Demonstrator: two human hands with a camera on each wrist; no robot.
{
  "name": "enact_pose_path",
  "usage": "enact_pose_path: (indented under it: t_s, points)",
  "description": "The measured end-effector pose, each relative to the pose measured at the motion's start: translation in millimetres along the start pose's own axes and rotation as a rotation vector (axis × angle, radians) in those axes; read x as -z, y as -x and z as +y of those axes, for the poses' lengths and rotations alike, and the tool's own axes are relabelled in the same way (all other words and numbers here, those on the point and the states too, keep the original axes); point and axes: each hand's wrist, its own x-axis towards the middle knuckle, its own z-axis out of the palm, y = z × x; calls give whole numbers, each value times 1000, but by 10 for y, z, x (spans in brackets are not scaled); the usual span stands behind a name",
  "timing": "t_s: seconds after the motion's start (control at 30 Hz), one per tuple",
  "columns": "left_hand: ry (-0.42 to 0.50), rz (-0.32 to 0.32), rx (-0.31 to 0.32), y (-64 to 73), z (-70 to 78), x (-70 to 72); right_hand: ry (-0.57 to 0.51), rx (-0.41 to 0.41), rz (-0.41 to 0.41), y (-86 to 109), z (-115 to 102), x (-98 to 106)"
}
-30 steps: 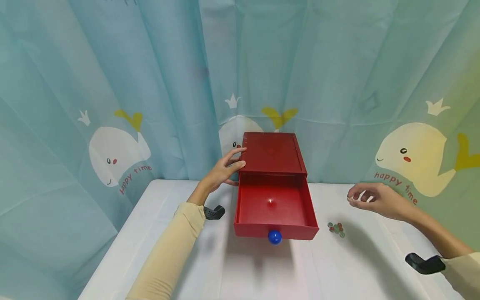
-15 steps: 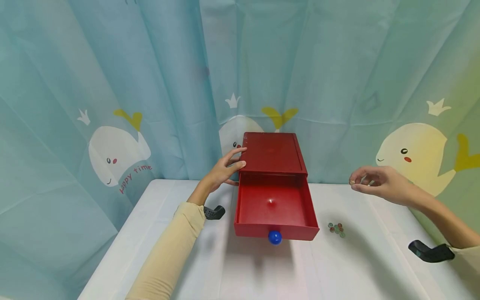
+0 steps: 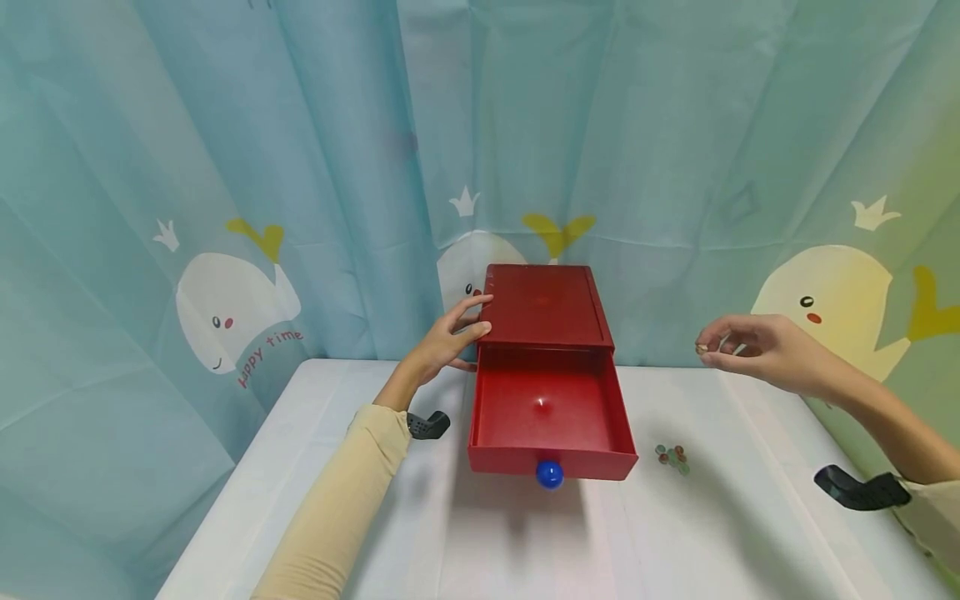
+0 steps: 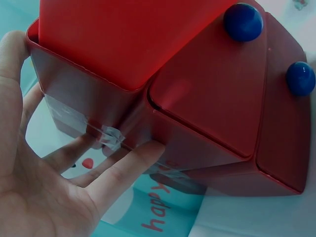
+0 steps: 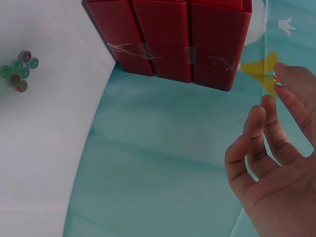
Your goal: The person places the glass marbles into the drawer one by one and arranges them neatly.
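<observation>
Rests the left hand [image 3: 440,343] in a wide grip against the left side of the red drawer box [image 3: 543,308], with fingers spread near the clear tape [image 4: 111,137] on its casing. Pinches a small bead [image 3: 701,349] between thumb and forefinger of the right hand [image 3: 768,354], in a narrow grip, up in the air right of the box and well apart from the top drawer [image 3: 495,460]. Has that drawer pulled out, with a blue knob [image 3: 550,475] on its front, and two lower drawers [image 4: 212,84] pushed in beneath. Shows a cluster of beads [image 3: 672,458], green and reddish, on the white bench [image 3: 637,542], near the drawer's right side. Reads "happy time" in red under the left whale print [image 3: 236,300] on the blue-green curtain [image 3: 337,125]. Reads "happy" again in the left wrist view, beyond the box. Cuts off other lettering at the curtain's top, too little to read.
</observation>
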Motion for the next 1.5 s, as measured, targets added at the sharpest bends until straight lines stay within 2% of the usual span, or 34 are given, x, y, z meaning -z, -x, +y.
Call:
enact_pose_path:
  t_s: [0.27,0.67,0.83,1.27,1.5]
  points:
    - [3,-2,-1,-11,2,5,17,-16,-21,-118,-97,-14]
    - [-4,-2,-3,-7,-7,-2,-21,98,-91,-453,-326,-77]
    - [-9,-6,2,-14,-14,-7,-51,103,-119,-589,-436,-132]
    - [-6,3,-5,-21,-19,-7,-89,124,-240,-1001,-694,-293]
    - [-8,4,-9,-11,-15,-5,-113,188,-305,-1220,-834,-424]
